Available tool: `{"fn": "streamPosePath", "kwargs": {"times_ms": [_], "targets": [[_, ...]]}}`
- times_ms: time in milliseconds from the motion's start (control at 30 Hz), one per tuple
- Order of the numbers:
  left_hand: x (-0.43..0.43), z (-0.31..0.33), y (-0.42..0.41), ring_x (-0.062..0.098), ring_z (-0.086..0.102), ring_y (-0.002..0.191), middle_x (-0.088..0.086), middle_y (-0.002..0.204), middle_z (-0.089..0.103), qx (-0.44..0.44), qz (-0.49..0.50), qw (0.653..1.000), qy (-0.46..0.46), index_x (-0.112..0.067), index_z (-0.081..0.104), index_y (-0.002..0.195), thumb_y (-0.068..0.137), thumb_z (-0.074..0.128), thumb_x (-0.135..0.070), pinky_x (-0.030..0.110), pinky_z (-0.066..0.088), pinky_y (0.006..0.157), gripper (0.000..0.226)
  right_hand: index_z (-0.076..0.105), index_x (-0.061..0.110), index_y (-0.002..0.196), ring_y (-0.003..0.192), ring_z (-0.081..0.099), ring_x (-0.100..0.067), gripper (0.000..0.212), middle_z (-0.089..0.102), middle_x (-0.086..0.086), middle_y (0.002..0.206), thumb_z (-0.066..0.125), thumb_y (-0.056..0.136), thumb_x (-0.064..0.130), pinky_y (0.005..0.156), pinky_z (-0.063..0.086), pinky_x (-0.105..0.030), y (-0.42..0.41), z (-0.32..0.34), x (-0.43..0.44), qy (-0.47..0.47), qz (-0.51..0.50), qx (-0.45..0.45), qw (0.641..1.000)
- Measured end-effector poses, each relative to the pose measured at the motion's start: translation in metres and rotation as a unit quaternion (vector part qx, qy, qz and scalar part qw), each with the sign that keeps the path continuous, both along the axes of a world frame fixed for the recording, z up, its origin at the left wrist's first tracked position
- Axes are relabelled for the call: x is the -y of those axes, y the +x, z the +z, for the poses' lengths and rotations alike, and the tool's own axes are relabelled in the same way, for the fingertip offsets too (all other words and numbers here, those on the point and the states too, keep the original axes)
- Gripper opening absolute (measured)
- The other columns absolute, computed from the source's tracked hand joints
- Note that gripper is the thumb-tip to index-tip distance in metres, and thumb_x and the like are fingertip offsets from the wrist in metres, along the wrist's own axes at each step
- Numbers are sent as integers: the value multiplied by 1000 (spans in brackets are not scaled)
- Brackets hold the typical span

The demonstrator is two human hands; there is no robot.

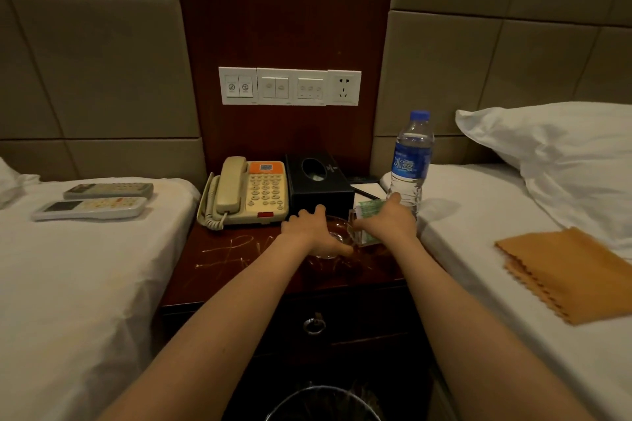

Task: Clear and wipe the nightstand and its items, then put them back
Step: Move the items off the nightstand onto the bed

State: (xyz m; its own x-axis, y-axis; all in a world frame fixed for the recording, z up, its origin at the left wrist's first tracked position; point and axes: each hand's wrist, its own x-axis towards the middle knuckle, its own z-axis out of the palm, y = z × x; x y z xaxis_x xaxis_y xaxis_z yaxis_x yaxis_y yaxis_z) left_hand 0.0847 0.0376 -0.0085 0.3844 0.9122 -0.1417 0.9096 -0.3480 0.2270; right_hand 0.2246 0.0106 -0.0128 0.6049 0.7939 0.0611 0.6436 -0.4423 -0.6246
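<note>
Two remotes [90, 208] parked on left bed [85, 284], so mid-clearing by my read. Head view: left grip [309, 231] clamped on glass ashtray [337, 232], right grip [386, 222] wrapped round clear card stand [369, 208], both at nightstand [239, 260] worktop front. Next: lift both clear, ashtray level, set on a bed. Left to move: phone [253, 193], tissue box [318, 188], notepad [369, 189], bottle [410, 161]. Tissue box slot showing some tissue; ashtray contents unreadable. Orange cloth [564, 273] waiting on right bed [478, 215].

The person's arms are bare along their whole visible length. The left hand [309, 228] and the right hand [388, 221] are bare as well, with slim wrists and short fingers.
</note>
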Motion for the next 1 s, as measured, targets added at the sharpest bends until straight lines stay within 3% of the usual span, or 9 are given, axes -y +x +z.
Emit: {"fn": "streamPosePath", "kwargs": {"times_ms": [200, 400, 600, 767, 1000], "targets": [[1, 13, -9, 34, 45, 123, 14, 137, 44, -24, 25, 999, 39, -15, 6, 149, 65, 64, -69, 43, 43, 99, 115, 27, 8, 135, 121, 47, -32, 84, 49, -16, 131, 74, 73, 41, 92, 45, -39, -1, 16, 8, 24, 45, 43, 998], [1, 47, -48, 29, 52, 118, 10, 135, 49, 44, 36, 995, 81, -11, 14, 147, 67, 66, -66, 40, 47, 96, 110, 27, 6, 136, 119, 49, -31, 88, 50, -15, 130, 75, 72, 43, 93, 48, -41, -22, 34, 14, 31, 83, 43, 995], [-2, 67, -99, 32, 45, 126, 10, 141, 43, 47, 85, 990, 101, -14, 12, 148, 63, 66, -69, 41, 39, 104, 115, 28, 5, 131, 113, 52, -32, 82, 51, -16, 124, 74, 73, 41, 75, 43, -34, -56, 55, 13, 29, 164, 38, 985], [-3, 75, -150, 33, 40, 131, 12, 145, 38, 26, 130, 985, 108, -8, 14, 147, 64, 67, -68, 41, 39, 104, 115, 31, 6, 129, 110, 52, -28, 74, 51, -12, 124, 72, 76, 38, 72, 40, -32, -98, 67, 2, 34, 223, 26, 974], [-8, 78, -224, 34, 43, 128, 16, 141, 43, 31, 198, 972, 126, -5, 24, 141, 62, 70, -66, 40, 41, 99, 110, 27, 7, 137, 110, 50, -26, 83, 47, -9, 124, 72, 75, 39, 73, 37, -31, -168, 66, -24, 17, 312, 11, 950]]}}
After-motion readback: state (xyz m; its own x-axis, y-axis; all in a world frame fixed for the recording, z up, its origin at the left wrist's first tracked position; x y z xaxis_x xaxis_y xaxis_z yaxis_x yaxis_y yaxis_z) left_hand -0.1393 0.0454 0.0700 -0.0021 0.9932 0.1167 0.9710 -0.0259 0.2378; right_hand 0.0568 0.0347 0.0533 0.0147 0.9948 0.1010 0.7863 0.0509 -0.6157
